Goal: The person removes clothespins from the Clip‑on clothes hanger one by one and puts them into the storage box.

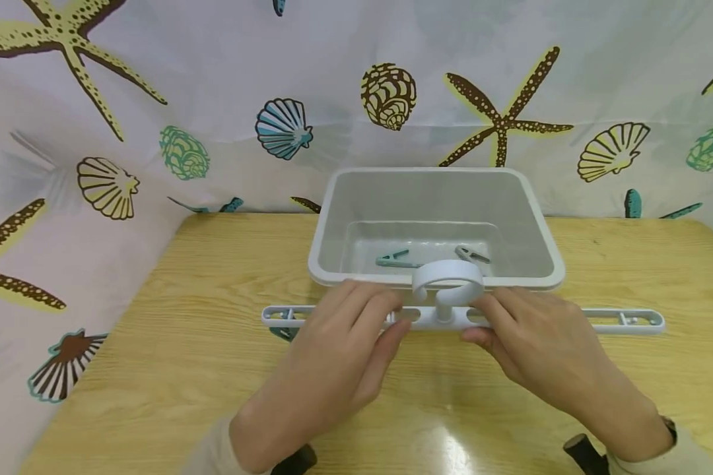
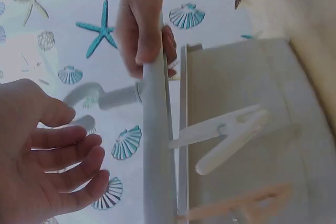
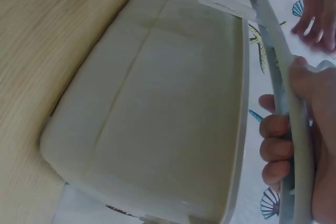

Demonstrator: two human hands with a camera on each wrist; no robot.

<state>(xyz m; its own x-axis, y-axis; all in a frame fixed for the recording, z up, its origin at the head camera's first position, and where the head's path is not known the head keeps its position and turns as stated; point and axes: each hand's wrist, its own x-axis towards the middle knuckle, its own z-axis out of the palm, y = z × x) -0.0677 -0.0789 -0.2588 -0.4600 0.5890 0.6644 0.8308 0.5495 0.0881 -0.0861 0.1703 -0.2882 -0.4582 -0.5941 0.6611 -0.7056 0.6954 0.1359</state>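
Long pale-grey plastic hanger bar lies left-to-right before the grey plastic tub; right hand grips it, left hand rests open alongside.

Two bare hands, no rings, no gloves. Left hand: short plain nails, cream sleeve cuff at wrist, dark strap under wrist. Right hand: same cream sleeve, narrow dark band at cuff edge, dark strap beside wrist. Sleeve fabric soft, unpatterned.
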